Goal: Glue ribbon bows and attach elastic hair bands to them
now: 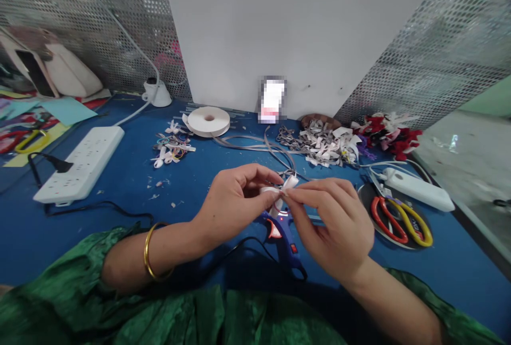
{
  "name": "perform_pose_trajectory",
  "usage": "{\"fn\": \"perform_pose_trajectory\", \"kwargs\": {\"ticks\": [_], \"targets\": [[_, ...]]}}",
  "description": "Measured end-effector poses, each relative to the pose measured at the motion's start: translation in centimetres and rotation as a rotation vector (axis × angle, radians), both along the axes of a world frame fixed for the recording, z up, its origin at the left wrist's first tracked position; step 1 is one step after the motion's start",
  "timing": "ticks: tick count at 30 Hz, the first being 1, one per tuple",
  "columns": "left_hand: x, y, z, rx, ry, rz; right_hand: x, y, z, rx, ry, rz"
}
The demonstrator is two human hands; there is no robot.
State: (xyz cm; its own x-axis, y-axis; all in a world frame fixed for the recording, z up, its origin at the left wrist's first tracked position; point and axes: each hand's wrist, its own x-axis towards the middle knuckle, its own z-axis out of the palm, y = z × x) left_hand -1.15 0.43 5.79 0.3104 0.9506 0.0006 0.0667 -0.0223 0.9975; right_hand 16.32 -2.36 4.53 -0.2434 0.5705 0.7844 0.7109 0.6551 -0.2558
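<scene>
A small white ribbon bow (290,182) is held up over the middle of the table, one loop standing above the fingertips. My left hand (235,202) pinches it from the left between thumb and fingers. From the right, the fingertips of my right hand (334,220) close on the bow's middle, almost touching the left thumb. Just beneath them lies a blue glue gun (286,238) with an orange trigger and a red switch. Its front part is hidden by the hands and ribbon.
A white ribbon spool (208,121) lies behind, grey ribbon (255,146) trailing from it. Finished bows (172,145) lie left, and a larger bow pile (325,142) right. Scissors (401,220) rest at right, beside a white power strip (417,189). Another power strip (85,161) stands left.
</scene>
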Motion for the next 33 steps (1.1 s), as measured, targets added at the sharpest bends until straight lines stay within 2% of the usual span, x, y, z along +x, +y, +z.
{"fn": "perform_pose_trajectory", "kwargs": {"ticks": [3, 7, 9, 15, 18, 21, 25, 27, 30, 33], "targets": [[0.01, 0.03, 0.03, -0.017, -0.01, -0.005, 0.03, -0.01, 0.02, 0.021, -0.029, 0.009], [-0.05, 0.05, 0.15, -0.015, -0.015, -0.002, 0.03, -0.25, -0.01, -0.186, 0.275, 0.059], [-0.06, 0.02, 0.19, -0.008, -0.008, 0.001, 0.01, -0.34, -0.02, -0.228, 0.347, 0.071], [0.13, -0.03, 0.02, -0.02, -0.041, -0.006, -0.03, -0.16, -0.04, -0.056, 0.025, 0.062], [0.14, -0.03, -0.04, -0.023, -0.04, -0.011, -0.04, -0.09, -0.15, 0.0, -0.05, 0.053], [0.03, -0.05, 0.03, -0.024, -0.021, -0.007, -0.02, -0.14, -0.11, -0.054, 0.032, 0.051], [-0.03, 0.04, 0.21, -0.009, 0.005, 0.003, 0.21, -0.18, 0.06, -0.239, 0.363, 0.038], [0.0, 0.11, 0.24, -0.011, 0.011, 0.007, 0.29, -0.14, 0.08, -0.257, 0.424, 0.027], [0.05, 0.15, 0.17, -0.011, 0.003, 0.006, 0.22, -0.08, -0.01, -0.214, 0.345, 0.035], [0.05, 0.06, 0.1, -0.017, -0.017, 0.003, 0.13, -0.06, -0.1, -0.129, 0.172, 0.027]]}}
